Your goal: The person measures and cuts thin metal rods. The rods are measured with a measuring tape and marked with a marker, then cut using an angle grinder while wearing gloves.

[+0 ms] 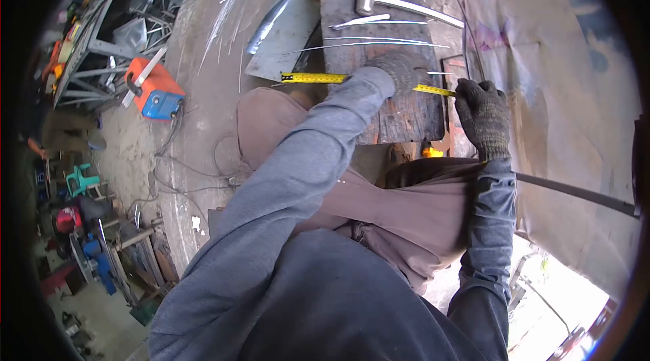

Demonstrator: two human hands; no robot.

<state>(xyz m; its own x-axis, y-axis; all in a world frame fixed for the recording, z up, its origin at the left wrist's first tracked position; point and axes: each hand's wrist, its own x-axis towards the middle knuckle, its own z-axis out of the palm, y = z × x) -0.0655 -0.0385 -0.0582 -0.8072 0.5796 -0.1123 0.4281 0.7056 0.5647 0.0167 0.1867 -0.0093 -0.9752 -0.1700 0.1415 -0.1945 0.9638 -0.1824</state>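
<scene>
meanwhile the left hand [401,71], gloved, is pressing flat on a yellow tape measure [315,78] that is lying stretched across a dark wooden plank [406,114]. the right hand [482,116], also gloved, is curling closed around the tape's far end at the plank's edge. a hammer [399,2] and thin metal rods [379,40] are lying further up the plank.
</scene>
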